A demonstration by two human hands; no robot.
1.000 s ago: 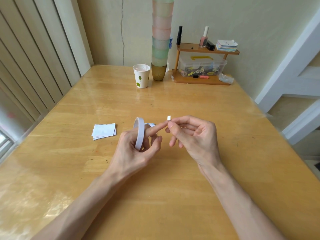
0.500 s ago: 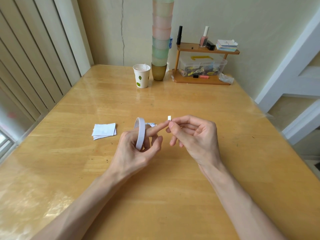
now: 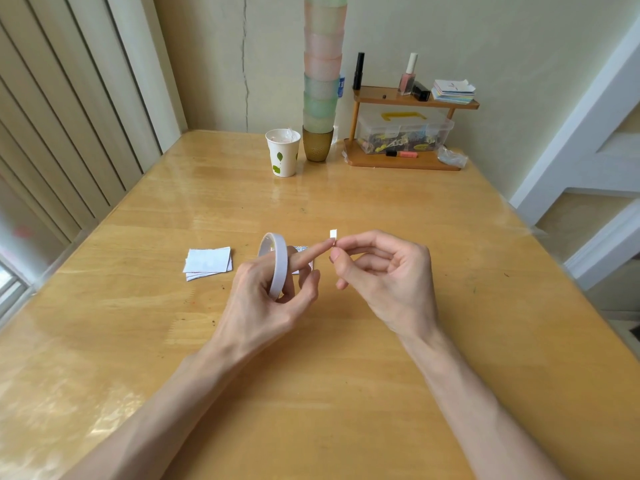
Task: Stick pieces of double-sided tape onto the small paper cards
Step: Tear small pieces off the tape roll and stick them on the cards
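While clamped round tape roll (image 3: 278, 268), left hand (image 3: 263, 306) over a card (image 3: 300, 249); right hand (image 3: 388, 282) pinched on tape piece (image 3: 333, 234)

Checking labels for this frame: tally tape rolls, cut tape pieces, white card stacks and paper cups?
tape roll: 1
cut tape piece: 1
white card stack: 1
paper cup: 1
Total: 4

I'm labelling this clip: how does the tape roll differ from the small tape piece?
The tape roll is a big ring, gripped on edge by the left hand; the tape piece is a tiny flat square pinched by the right hand. Both are white.
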